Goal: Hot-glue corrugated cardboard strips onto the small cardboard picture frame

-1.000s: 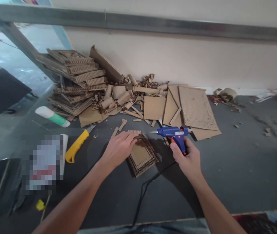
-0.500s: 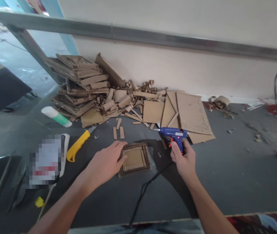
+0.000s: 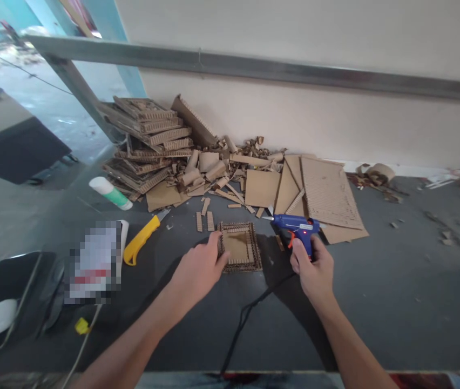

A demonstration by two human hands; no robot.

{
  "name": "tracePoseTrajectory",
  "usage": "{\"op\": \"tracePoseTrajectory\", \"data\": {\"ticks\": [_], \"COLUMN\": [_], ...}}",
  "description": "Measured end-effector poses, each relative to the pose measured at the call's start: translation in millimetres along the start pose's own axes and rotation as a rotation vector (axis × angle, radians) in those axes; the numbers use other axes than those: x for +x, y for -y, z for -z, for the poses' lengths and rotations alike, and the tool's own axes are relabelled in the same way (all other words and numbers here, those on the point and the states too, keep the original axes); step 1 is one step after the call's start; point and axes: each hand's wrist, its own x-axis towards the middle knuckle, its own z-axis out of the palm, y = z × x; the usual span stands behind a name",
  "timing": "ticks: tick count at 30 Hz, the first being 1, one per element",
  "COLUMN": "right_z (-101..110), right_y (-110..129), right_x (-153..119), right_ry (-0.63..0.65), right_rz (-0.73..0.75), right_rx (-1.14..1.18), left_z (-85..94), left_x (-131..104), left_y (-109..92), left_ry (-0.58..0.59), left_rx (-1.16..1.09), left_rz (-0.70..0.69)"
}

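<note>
A small square cardboard tray [image 3: 236,246] with raised corrugated walls lies flat on the dark table. My left hand [image 3: 201,265] is at its left side, fingers on the wall and thumb bent over the near left corner. In my right hand [image 3: 315,267] is a blue glue gun [image 3: 298,224], gripped by its handle. Its orange trigger shows and a red light glows on the body. The nozzle points left, beyond the tray's far right corner. Short corrugated cardboard strips [image 3: 204,220] lie just behind the tray.
A yellow cutter knife [image 3: 143,240] with its blade out lies left of my left hand. A glue bottle [image 3: 110,193] and stacked cardboard pieces [image 3: 161,127] are farther back. Cardboard sheets [image 3: 329,192] lie behind the glue gun. Its black cord [image 3: 250,308] crosses the near table.
The tray has slid away from me and turned slightly, with my left hand moving along with it. My right hand still holds the glue gun. The whole view has shifted a little.
</note>
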Motion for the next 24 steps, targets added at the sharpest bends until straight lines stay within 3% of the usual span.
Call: {"op": "tracePoseTrajectory", "data": {"ticks": [2,6,9,18,24], "right_z": [-0.2,1.7,2.8,1.3,3.2], "right_y": [0.6,0.3,0.4,3.4,4.4], "right_x": [-0.2,-0.8,-1.0,-0.9,-2.7], "right_ry": [0.003,0.011,0.010,0.007,0.003], "right_rz": [-0.001,-0.014,-0.027,-0.048,-0.036], "right_rx": [-0.002,-0.016,-0.051,-0.057,-0.122], "left_z": [1.6,5.9,7.8,22.4,33.5], "left_x": [10.5,36.0,48.6,44.5,28.7], "left_y": [15.3,48.0,56.2,44.3,30.8], "left_ry": [-0.077,-0.326,-0.371,-0.183,0.082], "left_rx": [-0.025,0.125,0.140,0.002,-0.517], "left_rz": [-0.004,0.127,0.134,0.239,0.167]}}
